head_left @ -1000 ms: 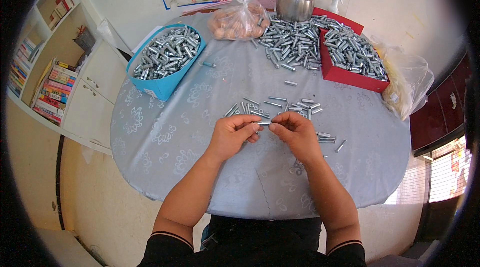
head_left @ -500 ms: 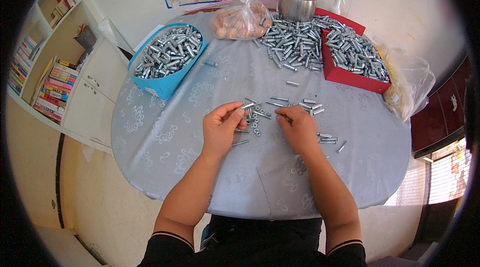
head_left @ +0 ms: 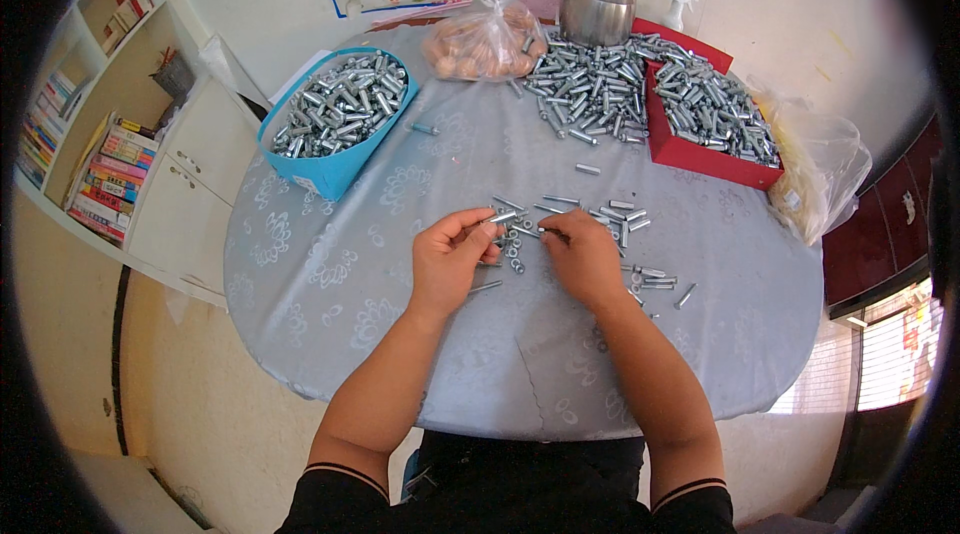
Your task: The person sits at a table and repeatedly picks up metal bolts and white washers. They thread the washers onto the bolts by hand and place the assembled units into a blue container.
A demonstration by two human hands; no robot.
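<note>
Between the thumb and fingers of my left hand [head_left: 446,262] is a silver bolt [head_left: 503,218], its shaft pointing right. My right hand [head_left: 582,258] is pinched closed just to the right of it; a small metal bit shows at its fingertips, too small to name. Under and between the hands lie small metal washers [head_left: 516,260] and loose bolts [head_left: 509,203]. Short metal sleeves [head_left: 620,205] are scattered beyond my right hand, and more bolts [head_left: 657,279] lie to its right.
A blue tub [head_left: 325,172] full of metal sleeve parts stands at far left. A heap of similar parts [head_left: 590,99] lies beside a red box [head_left: 715,165] at far right. Behind are a bag of eggs [head_left: 478,46] and a steel pot [head_left: 597,9]. Plastic bag [head_left: 815,174] at right.
My right hand has moved left, closer to the bolt in my left hand. The left hand has shifted slightly right and keeps its hold.
</note>
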